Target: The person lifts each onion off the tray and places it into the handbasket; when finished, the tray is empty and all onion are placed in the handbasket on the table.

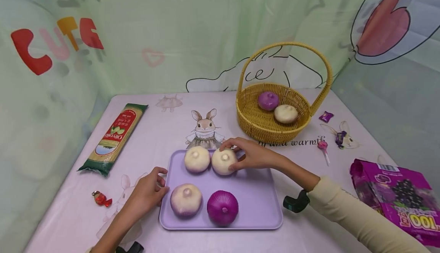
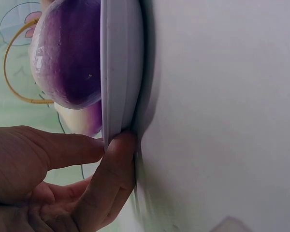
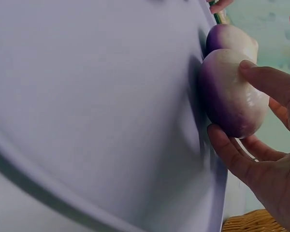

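My right hand [image 1: 253,153] holds a white and purple turnip [image 1: 221,163] at the back of the lavender tray [image 1: 256,203], thumb and fingers curled round its sides. In the right wrist view this turnip [image 3: 227,92] sits low over the tray's surface. At the tray's left side, my left hand [image 1: 148,190] pinches the rim [image 2: 117,72] between thumb and fingers. A second turnip [image 1: 197,159] lies just left of the held one. Nearer the front edge are another turnip [image 1: 186,200] and a deep purple onion [image 1: 222,208].
Behind the tray to the right, a wicker basket [image 1: 256,128] with a tall handle contains a purple onion [image 1: 268,101] and a turnip [image 1: 286,114]. A pasta packet [image 1: 115,136] and red candy [image 1: 101,199] lie left. Rightward are a lollipop [image 1: 322,146], small candies and a purple bag [image 1: 400,195].
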`<state>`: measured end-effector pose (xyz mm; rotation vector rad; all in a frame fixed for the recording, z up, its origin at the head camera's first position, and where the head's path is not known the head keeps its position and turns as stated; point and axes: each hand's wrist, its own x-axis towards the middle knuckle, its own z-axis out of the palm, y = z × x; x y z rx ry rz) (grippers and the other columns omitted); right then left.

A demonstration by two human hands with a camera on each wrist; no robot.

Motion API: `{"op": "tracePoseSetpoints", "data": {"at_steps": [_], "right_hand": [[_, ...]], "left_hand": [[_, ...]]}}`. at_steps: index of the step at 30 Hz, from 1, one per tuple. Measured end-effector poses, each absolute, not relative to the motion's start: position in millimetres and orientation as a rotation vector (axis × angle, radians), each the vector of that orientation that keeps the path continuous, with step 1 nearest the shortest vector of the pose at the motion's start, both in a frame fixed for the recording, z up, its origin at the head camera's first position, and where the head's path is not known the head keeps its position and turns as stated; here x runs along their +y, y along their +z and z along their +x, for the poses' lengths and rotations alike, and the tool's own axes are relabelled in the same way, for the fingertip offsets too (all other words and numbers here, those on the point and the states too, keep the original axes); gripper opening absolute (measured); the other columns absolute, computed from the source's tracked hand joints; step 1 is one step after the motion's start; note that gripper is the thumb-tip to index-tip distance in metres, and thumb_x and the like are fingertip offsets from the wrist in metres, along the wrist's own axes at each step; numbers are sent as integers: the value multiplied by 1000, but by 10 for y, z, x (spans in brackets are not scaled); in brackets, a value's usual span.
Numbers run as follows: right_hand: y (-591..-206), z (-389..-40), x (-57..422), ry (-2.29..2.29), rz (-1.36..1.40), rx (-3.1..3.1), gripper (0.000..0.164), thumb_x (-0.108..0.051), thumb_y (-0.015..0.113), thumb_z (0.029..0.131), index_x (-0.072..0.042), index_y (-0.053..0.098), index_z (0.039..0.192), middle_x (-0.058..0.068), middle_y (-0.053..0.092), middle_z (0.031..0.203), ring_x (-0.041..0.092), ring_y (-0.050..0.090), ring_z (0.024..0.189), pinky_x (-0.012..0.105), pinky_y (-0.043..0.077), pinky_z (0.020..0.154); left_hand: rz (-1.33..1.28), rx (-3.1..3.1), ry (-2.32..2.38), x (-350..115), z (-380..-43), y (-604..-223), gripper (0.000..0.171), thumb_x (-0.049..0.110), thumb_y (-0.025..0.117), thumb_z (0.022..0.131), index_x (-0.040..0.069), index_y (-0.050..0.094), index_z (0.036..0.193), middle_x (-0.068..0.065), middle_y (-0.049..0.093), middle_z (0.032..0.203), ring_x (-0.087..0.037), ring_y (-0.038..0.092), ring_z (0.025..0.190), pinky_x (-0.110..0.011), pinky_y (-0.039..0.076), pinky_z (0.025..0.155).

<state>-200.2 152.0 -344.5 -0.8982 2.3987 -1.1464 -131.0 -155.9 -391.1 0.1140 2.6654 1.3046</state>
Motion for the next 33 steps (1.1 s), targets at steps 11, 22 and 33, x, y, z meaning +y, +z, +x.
{"op": "tracePoseSetpoints", "data": {"at_steps": [11, 22, 33], "right_hand": [[-3608, -2115, 1602, -1133, -906, 2394, 51, -16, 75, 68, -16, 50, 113, 0, 44, 122, 27, 51, 103, 29, 51, 72], [-3207, -2255, 1785, -1181, -884, 2422, 51, -24, 73, 70, -23, 47, 115, -4, 46, 118, 23, 50, 105, 35, 48, 81], [-2767, -2671, 2129, -1236, -720, 2534, 53, -27, 71, 72, -23, 46, 118, 1, 50, 116, 24, 50, 104, 39, 45, 84]], "left_hand": [[126, 2682, 1274, -1554, -1300, -3891, 41, -2, 63, 74, 3, 46, 112, -6, 51, 79, -12, 55, 57, -21, 45, 41], [135, 2688, 1266, -1559, -1290, -3900, 41, -3, 63, 74, 3, 46, 111, -5, 51, 78, -12, 56, 56, -21, 45, 41], [135, 2690, 1262, -1558, -1298, -3899, 42, -2, 63, 74, 3, 45, 112, -6, 51, 79, -12, 56, 56, -21, 45, 41]]}}
